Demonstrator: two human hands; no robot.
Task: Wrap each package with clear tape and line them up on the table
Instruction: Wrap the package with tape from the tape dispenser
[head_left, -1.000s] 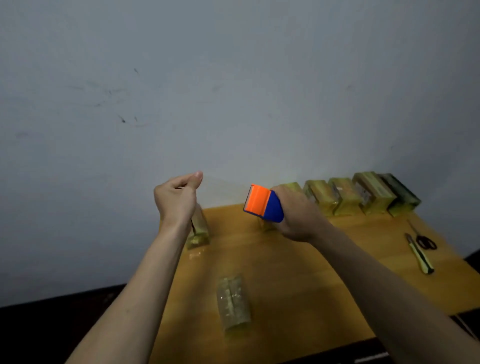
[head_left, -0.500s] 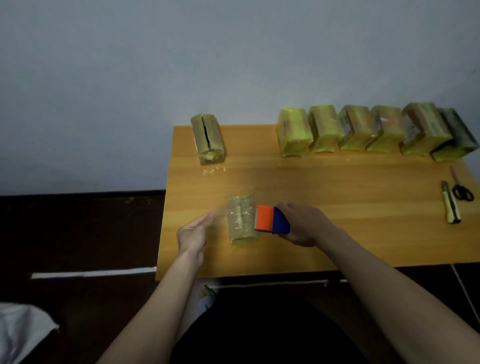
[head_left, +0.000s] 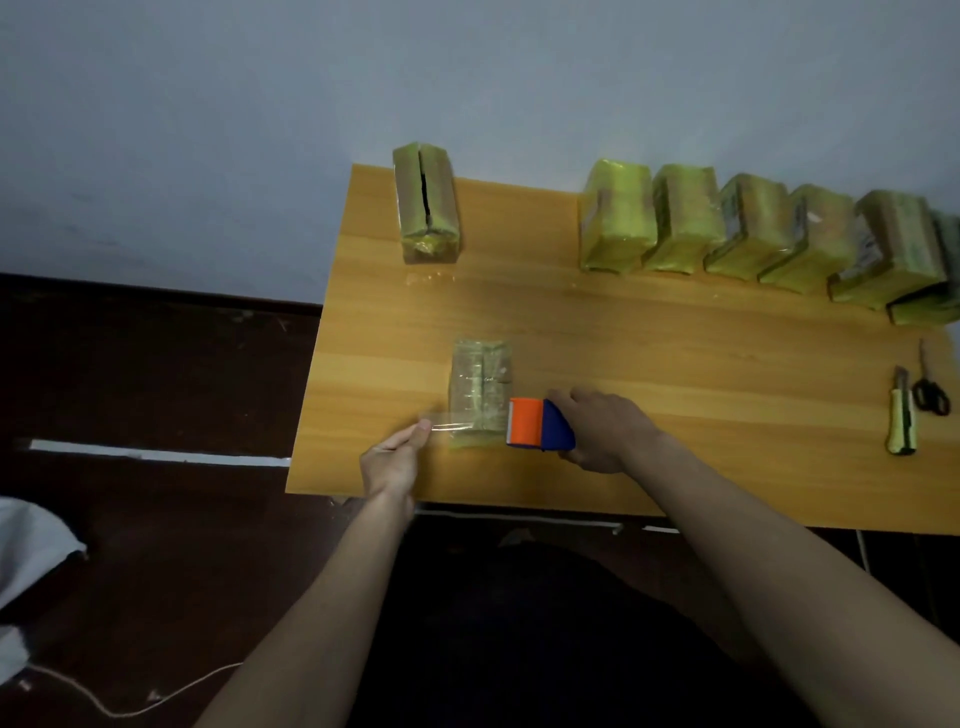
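— What do my hands have right now?

— Your left hand (head_left: 392, 462) pinches the free end of the clear tape (head_left: 451, 422) between thumb and fingers, near the front edge of the desk (head_left: 701, 374). Your right hand (head_left: 597, 434) has its fingers curled round the orange and blue tape dispenser (head_left: 537, 429).

— And where is the tape itself?

— It stretches from your left hand to the dispenser, across the near end of the package (head_left: 480, 389) in front of you. The dispenser sits just beside that package's right side; I cannot tell whether it touches it.

— How does that package lie?

— Flat on the desk, long side pointing away from you, its wrapping glossy.

— What is farther back?

— At the right edge of the desk you have a utility knife (head_left: 903, 415) and scissors (head_left: 930, 387) lying side by side. At the far left, against the wall (head_left: 467, 78), stands a lone package (head_left: 427, 205) with a dark slit along its top. To the right of it, well apart, a row of packages (head_left: 769, 234) runs along the wall, each touching the next, toward the right edge of the view.
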